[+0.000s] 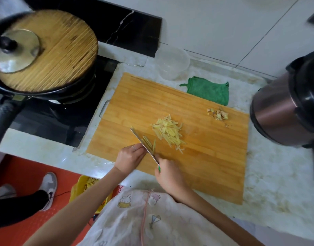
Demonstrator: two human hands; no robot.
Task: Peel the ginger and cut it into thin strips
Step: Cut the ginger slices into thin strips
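A: Head view, the only one. Ginger's whereabouts?

B: Mostly cut already: a pile of ginger strips point(167, 133) lying mid cutting board point(214, 157), plus a few fresh strips point(149, 142) just beside the blade of the knife point(143, 145). Off toward the far right corner, well apart, peel scraps point(218, 114).

A: And the grips?

B: Clenched round the knife's green handle, the right hand point(170, 176). Curled against the blade's flat side, the left hand point(130, 157). Impossible to tell whether pinching a last piece underneath, with blade and knuckles hiding that spot.

A: Judging from that, nearly done, down to the final slivers?

B: Looks so. Best handled slowly now. Keep the left fingertips tucked back, knuckles guiding the blade. Leave the tip on the board and rock down rather than chop. Shift the blade only a sliver per cut for thin, even strips. Sweep finished ones toward the pile to avoid recutting. Stop short of a stub too small to hold safely.
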